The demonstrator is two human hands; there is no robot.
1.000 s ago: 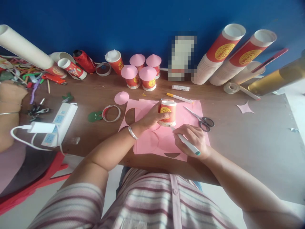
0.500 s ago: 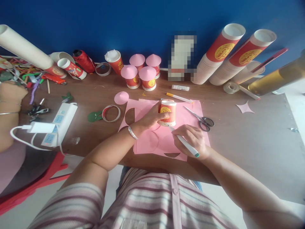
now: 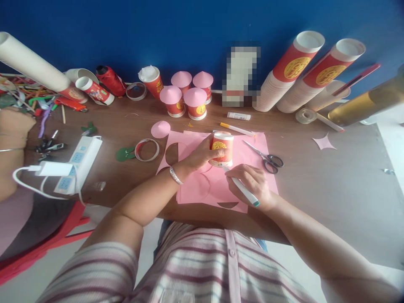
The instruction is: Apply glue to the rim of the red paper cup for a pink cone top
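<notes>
Cup Held, Marker at Lower Rim

Head view: The left hand [image 3: 203, 155] is closed around the red cup [image 3: 228, 142], thumb across its front, over the pink sheets [image 3: 217, 194]. The right hand [image 3: 252, 181] grips the marker [image 3: 245, 192], tip at the cup's lower rim; contact cannot be confirmed. Forearms converge from both sides. Scissors [image 3: 267, 161] lie beside the right hand; cone-topped cups [image 3: 195, 97] stand beyond.

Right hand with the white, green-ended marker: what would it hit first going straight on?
Probably the red-and-white paper cup with gold print, in the left hand. The right hand points its marker at the cup's lower edge; depth leaves contact unclear.
</notes>
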